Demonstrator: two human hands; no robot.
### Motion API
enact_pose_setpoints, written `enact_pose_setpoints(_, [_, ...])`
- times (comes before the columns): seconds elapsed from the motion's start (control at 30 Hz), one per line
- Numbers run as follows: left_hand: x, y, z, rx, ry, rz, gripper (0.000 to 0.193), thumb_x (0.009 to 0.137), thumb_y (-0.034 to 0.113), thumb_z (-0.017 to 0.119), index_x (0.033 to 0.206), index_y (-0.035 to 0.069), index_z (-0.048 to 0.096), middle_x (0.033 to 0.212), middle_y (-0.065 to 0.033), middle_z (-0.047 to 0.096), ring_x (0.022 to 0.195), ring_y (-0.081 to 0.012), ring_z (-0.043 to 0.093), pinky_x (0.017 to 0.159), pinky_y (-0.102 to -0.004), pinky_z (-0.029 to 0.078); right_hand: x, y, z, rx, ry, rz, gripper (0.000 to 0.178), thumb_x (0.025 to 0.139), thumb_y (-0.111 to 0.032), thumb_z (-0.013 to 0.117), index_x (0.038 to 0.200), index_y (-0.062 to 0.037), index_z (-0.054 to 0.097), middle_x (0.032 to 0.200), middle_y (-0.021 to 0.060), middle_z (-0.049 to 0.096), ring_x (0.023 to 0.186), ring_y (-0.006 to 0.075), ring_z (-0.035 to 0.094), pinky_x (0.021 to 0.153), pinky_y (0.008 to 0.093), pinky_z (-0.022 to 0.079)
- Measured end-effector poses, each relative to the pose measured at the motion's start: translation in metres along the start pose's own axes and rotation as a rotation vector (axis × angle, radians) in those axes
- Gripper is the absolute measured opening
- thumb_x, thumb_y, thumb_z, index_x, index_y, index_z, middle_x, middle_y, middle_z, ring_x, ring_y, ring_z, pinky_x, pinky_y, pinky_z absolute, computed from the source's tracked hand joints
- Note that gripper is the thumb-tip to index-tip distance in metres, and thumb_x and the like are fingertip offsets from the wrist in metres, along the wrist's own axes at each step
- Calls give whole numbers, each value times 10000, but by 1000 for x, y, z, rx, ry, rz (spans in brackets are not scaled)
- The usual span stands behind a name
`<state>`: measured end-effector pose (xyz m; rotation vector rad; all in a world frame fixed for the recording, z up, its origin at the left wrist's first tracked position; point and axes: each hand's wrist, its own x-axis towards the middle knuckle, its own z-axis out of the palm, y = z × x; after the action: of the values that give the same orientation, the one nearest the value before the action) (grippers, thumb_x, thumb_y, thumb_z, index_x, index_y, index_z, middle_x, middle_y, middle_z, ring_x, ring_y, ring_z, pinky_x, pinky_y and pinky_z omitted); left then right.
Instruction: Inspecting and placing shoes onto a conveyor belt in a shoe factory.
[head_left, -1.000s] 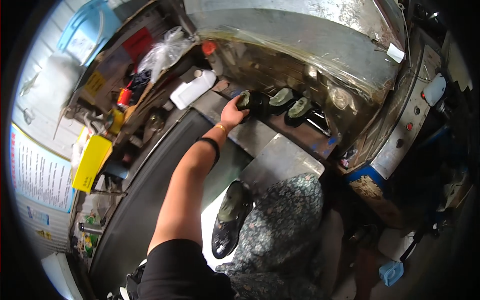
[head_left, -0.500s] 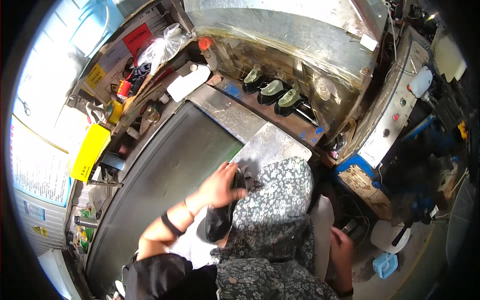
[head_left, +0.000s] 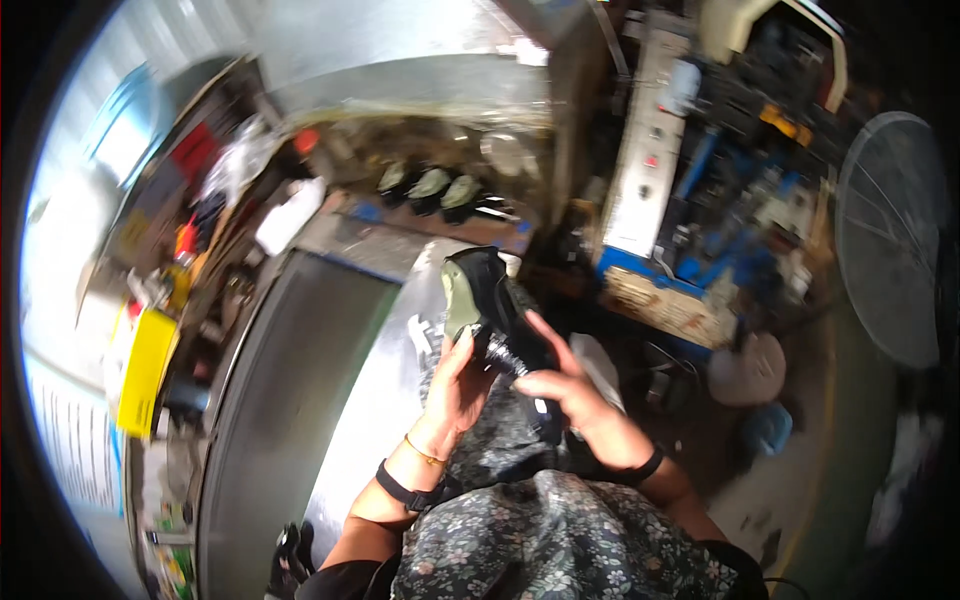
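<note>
Your left grip (head_left: pixel 458 395) and right grip (head_left: pixel 572 388) both clasp a black shoe (head_left: pixel 508 315), which sits between them over your apron (head_left: pixel 555 540). Three more shoes (head_left: pixel 428 188) stand in a row beyond both grips; a dark belt (head_left: pixel 290 370) lies left of your left grip, a blue basket (head_left: pixel 768 428) right of your right grip.

Glaring light washes the pale left wall (head_left: pixel 55 290); the floor (head_left: pixel 770 480) lies dimmer.
</note>
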<state>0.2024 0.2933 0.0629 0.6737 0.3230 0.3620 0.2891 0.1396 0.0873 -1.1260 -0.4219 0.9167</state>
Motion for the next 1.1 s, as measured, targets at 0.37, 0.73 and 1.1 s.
enact_pose_setpoints(0.37, [-18,-67,-89,933,-345,-340,494,883,96,714,1324,-14,522,1127,-67,663,990,-109,608,886,-248,494,-59,-208,-315,-1426,1033,-647,791,604,-153,807,1341,-32,547,1397,229,496,1249,280,532,1014,326,431])
enact_pose_setpoints(0.73, [3,-50,-61,1434,-274,-246,442,891,232,701,1260,22,579,1003,-131,720,913,-204,695,832,-301,525,-13,-287,-372,-1776,878,30,862,584,-298,818,1393,-228,529,1504,112,412,1287,305,504,1021,350,445])
enact_pose_setpoints(1.1, [0,-72,-52,1501,-310,-151,427,887,273,688,1251,66,601,999,-155,716,900,-279,708,808,-330,539,-10,-232,-357,-1741,1193,110,862,763,-424,705,1513,-336,290,1588,51,239,1322,553,297,1070,524,390])
